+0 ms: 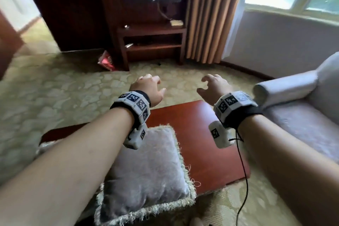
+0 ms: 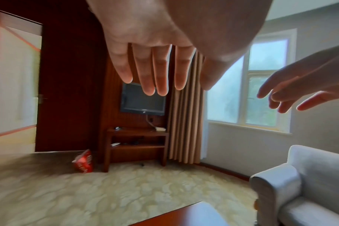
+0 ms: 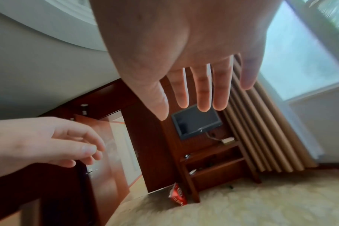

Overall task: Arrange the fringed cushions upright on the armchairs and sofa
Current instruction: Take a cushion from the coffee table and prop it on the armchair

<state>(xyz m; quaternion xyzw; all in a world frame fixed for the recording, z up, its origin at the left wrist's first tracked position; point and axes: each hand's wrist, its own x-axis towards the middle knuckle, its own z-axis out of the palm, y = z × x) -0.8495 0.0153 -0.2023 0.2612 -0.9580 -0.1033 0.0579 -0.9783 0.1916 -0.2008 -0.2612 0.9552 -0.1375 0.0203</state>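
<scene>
Both forearms are extended forward at matching height, with the left hand (image 1: 148,88) and right hand (image 1: 212,87) held apart, fingers loosely spread and nothing grasped, presumably readied for a two-handed lift. One fringed cushion (image 1: 146,174) is seen lying flat beneath the left forearm, overhanging the near edge of the wooden table (image 1: 207,145). It has not yet been stood upright on the grey armchair (image 1: 302,115) at the right.

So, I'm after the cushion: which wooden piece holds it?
The near coffee table, not the shelved stand by the curtain: the fringed cushion lies on it.
</scene>
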